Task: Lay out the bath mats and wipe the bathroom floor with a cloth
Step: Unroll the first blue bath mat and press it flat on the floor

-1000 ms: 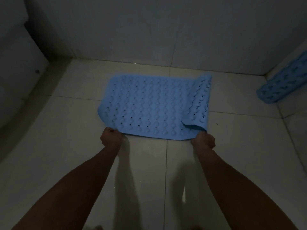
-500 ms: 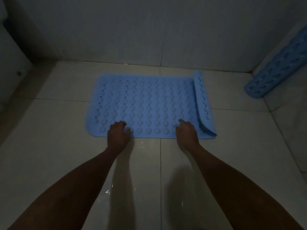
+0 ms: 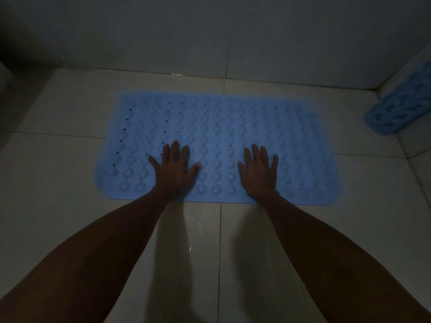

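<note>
Blue mat (image 3: 233,127): it lies flat on the floor (image 3: 58,183), in the middle of the view, with its far edge near the wall (image 3: 233,38) at 12 o'clock.
Mat top: it has rows of round bumps and small holes, most clear at the 9 o'clock end.
How the mat feels: I think it is soft and bendy like rubber, and light, so it can flop or fold over when lifted.
Slippery or not: the floor looks shiny and a bit wet at 6 o'clock, so the mat may slide until it is pushed down.
Where to hold it: the near edge or the two near corners look best, one hand on each, so it does not droop.
Left hand (image 3: 173,170): it rests flat on the mat at about 7 o'clock, fingers (image 3: 175,150) spread wide apart, holding nothing.
Right hand (image 3: 260,171): it rests flat on the mat at about 5 o'clock, fingers spread apart too, holding nothing.
Second mat (image 3: 396,113): another blue one leans by the wall at 3 o'clock, not laid out yet, well apart from the first.
Cloth: I see none in view.
Words or labels: I can read none, and the room is dim.
</note>
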